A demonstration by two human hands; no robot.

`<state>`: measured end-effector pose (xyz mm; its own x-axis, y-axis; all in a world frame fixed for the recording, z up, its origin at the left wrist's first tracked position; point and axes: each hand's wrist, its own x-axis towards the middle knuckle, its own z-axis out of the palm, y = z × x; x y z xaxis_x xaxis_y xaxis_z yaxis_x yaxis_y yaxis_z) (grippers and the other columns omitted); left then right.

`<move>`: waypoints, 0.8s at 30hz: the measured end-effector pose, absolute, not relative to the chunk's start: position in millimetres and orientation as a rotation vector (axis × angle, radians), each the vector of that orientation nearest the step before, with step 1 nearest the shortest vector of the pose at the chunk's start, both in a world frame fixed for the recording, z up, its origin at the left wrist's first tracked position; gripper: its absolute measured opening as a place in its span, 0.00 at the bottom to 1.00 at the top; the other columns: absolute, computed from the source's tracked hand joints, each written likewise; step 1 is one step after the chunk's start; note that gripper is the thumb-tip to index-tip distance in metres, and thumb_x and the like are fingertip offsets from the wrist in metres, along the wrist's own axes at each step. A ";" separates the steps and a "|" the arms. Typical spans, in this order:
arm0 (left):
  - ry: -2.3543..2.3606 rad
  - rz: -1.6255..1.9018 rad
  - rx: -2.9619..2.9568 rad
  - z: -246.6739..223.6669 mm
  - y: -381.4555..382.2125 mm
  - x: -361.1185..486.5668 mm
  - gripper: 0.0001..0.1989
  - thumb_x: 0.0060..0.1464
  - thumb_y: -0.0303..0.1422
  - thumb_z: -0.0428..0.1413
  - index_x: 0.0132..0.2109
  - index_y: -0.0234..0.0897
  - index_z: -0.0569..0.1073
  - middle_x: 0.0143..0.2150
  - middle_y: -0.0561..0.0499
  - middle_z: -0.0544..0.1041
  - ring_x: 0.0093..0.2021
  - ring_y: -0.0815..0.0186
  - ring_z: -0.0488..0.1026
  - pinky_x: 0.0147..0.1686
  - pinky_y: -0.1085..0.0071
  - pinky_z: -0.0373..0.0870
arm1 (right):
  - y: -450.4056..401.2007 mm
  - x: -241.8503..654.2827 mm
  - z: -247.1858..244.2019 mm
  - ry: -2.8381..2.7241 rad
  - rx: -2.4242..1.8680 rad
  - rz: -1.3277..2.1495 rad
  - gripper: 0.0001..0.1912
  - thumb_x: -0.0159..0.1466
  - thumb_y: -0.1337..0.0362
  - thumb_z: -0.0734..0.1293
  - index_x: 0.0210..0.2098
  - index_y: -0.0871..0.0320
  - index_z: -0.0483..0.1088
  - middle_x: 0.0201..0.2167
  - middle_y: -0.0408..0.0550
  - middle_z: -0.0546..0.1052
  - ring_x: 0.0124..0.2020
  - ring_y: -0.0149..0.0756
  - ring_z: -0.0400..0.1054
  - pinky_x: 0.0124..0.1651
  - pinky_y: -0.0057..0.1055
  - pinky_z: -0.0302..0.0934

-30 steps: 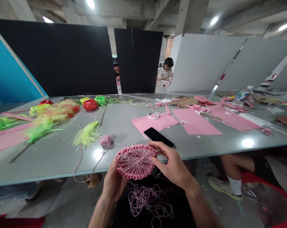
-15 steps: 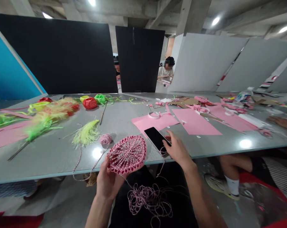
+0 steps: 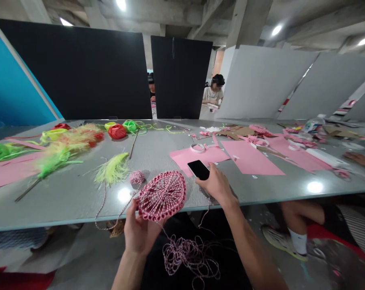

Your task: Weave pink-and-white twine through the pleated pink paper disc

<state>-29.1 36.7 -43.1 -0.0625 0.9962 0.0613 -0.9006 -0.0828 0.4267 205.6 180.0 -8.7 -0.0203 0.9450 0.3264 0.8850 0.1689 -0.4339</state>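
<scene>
My left hand [image 3: 141, 231] holds a round woven piece [image 3: 162, 195] of pink and white cord with a looped pink rim, at the table's front edge. My right hand [image 3: 215, 183] is closed round the sides of a black phone [image 3: 198, 169], whose lower part it covers. Left of the woven piece lies a small ball of the same cord [image 3: 136, 177]. A loose tangle of cord [image 3: 188, 257] rests on my lap, and a strand hangs over the edge beneath my right hand.
Pink sheets [image 3: 251, 157], a white tape ring [image 3: 197, 148] and scraps lie beyond. Red yarn [image 3: 117, 131], a green tuft [image 3: 112, 169] and a stick [image 3: 134, 144] are at left. Black panels [image 3: 182, 80] stand behind. Another person's hand [image 3: 360, 160] rests far right.
My right hand has moved over the phone and taken hold of it, covering more of its screen. My left hand still holds the woven piece. The view has shifted slightly.
</scene>
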 end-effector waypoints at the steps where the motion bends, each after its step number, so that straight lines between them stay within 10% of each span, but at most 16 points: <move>1: 0.313 1.622 0.388 -42.1 37.2 -28.1 0.21 0.69 0.53 0.56 0.55 0.49 0.85 0.59 0.47 0.85 0.66 0.45 0.76 0.71 0.38 0.65 | 183.1 210.7 -7.1 -1.890 -1.730 0.143 0.40 0.60 0.52 0.74 0.66 0.65 0.65 0.53 0.69 0.82 0.54 0.66 0.77 0.53 0.52 0.70; 9: 0.373 1.670 0.392 -40.1 40.5 -23.8 0.20 0.70 0.53 0.55 0.56 0.50 0.84 0.57 0.47 0.86 0.65 0.45 0.77 0.69 0.38 0.68 | 208.5 259.0 -11.8 -1.791 -1.769 0.079 0.39 0.61 0.54 0.75 0.67 0.65 0.67 0.55 0.69 0.81 0.56 0.65 0.76 0.55 0.54 0.70; 16: 0.360 1.668 0.391 -37.5 37.8 -21.8 0.20 0.69 0.53 0.55 0.53 0.49 0.85 0.56 0.47 0.86 0.65 0.43 0.76 0.69 0.37 0.67 | 198.6 254.3 -17.3 -2.100 -1.467 0.073 0.15 0.69 0.68 0.69 0.54 0.54 0.79 0.67 0.56 0.74 0.71 0.55 0.62 0.71 0.57 0.57; 24: 0.310 1.684 0.317 -39.1 31.2 -23.3 0.22 0.69 0.54 0.54 0.56 0.48 0.84 0.55 0.46 0.87 0.61 0.47 0.80 0.71 0.40 0.65 | 178.6 248.0 -9.5 -2.359 -1.344 0.191 0.06 0.71 0.67 0.71 0.35 0.56 0.75 0.42 0.51 0.77 0.51 0.48 0.71 0.57 0.44 0.69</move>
